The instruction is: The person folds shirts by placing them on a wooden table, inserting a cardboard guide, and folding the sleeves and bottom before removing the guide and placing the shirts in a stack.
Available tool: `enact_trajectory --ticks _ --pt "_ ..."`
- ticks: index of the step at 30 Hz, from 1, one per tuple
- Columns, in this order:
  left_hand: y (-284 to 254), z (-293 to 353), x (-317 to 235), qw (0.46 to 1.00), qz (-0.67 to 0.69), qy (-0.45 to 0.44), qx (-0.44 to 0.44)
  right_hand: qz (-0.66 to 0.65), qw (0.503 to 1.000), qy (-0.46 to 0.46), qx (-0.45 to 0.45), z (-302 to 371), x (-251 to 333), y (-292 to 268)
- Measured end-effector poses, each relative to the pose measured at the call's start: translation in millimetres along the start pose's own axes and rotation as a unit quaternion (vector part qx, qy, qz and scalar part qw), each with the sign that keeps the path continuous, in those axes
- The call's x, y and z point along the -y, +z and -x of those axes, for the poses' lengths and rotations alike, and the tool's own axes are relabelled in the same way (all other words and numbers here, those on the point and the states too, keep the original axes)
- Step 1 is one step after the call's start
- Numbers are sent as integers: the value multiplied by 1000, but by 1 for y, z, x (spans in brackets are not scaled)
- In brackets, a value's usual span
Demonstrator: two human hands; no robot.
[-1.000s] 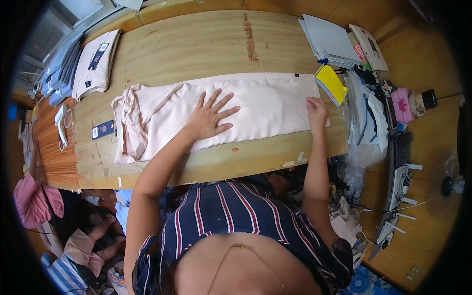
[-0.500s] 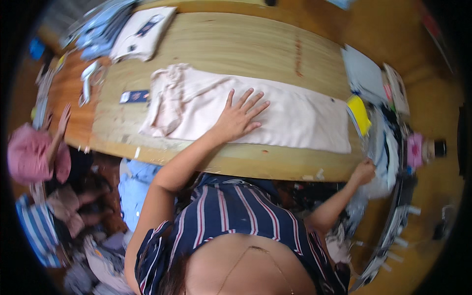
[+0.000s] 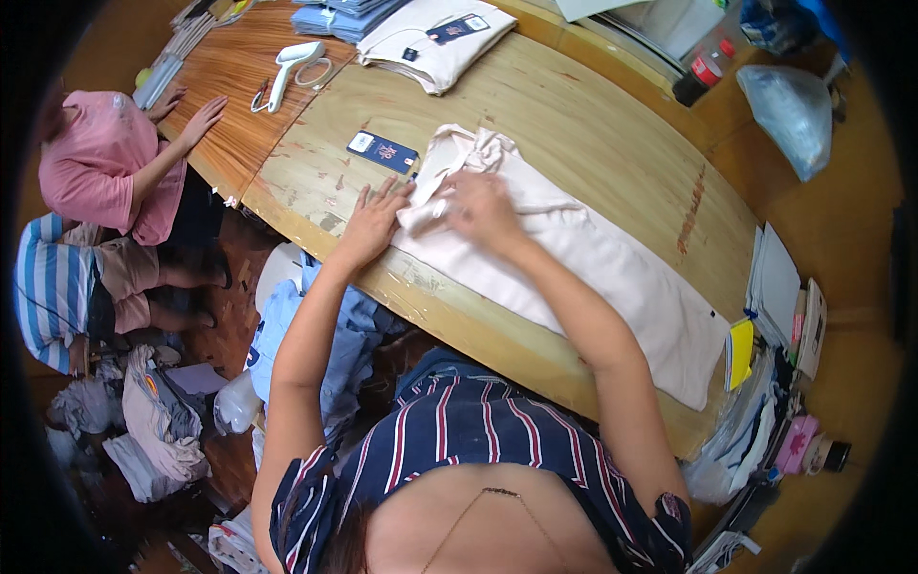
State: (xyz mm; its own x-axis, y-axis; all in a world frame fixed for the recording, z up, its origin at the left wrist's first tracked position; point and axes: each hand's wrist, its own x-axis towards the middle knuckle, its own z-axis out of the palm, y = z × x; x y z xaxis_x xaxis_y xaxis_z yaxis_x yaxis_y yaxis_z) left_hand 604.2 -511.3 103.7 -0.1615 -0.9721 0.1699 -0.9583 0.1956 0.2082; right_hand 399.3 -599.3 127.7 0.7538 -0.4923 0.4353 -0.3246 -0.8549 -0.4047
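A pale pink folded shirt [image 3: 593, 249] lies lengthwise on the wooden table, its bunched collar end toward the left. My left hand [image 3: 373, 228] rests at the near left edge of that end, fingers spread. Over the bunched cloth, my right hand [image 3: 486, 206] is bent and smeared by motion; whether it grips the fabric I cannot tell. A dark blue hang tag [image 3: 382, 151] lies on the table just beyond my left hand.
Folded pale garments [image 3: 435, 43] with a tag lie at the back, next to a blue stack [image 3: 339, 21]. A white handheld device [image 3: 287, 72] lies far left, near a person in pink [image 3: 105, 163]. A yellow packet [image 3: 738, 354] sits at the right end. Clothes cover the floor.
My left hand has moved from the shirt's middle to its collar end. My right hand has come from beyond the table's right edge onto the bunched cloth. The view has turned.
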Motion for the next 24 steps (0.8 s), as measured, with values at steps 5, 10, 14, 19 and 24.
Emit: enact_trajectory --ticks 5,10,14,19,24 --pt "-6 -5 -4 999 29 -23 -21 -259 815 389 -343 -21 -120 -100" --pt "-18 -15 -8 998 34 -44 7 -221 692 610 -315 33 -256 -134" --pt "-28 -23 -15 998 39 -52 28 27 708 689 -152 31 -273 -126" --pt "-35 -31 -23 998 16 -52 35 6 789 612 -50 -14 -294 -101" --pt "-30 -25 -20 997 3 -69 44 -605 708 239 -274 -21 -232 -159"
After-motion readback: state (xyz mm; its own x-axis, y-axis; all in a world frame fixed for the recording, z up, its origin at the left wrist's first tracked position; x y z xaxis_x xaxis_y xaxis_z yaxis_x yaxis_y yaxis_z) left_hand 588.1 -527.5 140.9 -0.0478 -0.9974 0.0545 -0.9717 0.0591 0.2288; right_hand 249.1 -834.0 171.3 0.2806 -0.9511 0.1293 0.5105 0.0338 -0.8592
